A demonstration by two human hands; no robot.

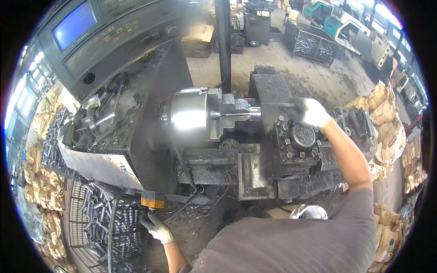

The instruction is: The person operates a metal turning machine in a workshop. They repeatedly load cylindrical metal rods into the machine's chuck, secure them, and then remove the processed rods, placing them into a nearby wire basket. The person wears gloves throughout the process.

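Observation:
My right hand (314,113), in a white glove with dark, soiled fingers, reaches over the tool turret (302,136) of a lathe. Its fingers look curled at a short dark bar (286,106); they blend into the dark metal, so the grip is hard to make out. Left of it, the shiny chuck (190,111) has stepped jaws (234,109), with a bright metal tube (255,113) at their right end. My left hand (158,229), gloved too, hangs low beside a crate of metal tubes (102,218), fingers apart and nothing seen in them, below an orange block (152,199).
A control panel with a blue screen (74,25) stands at the upper left. A dark upright post (223,43) rises behind the chuck. Brown paper sacks (384,118) line the right side. Farther back are a metal bin of parts (314,43) and other machines.

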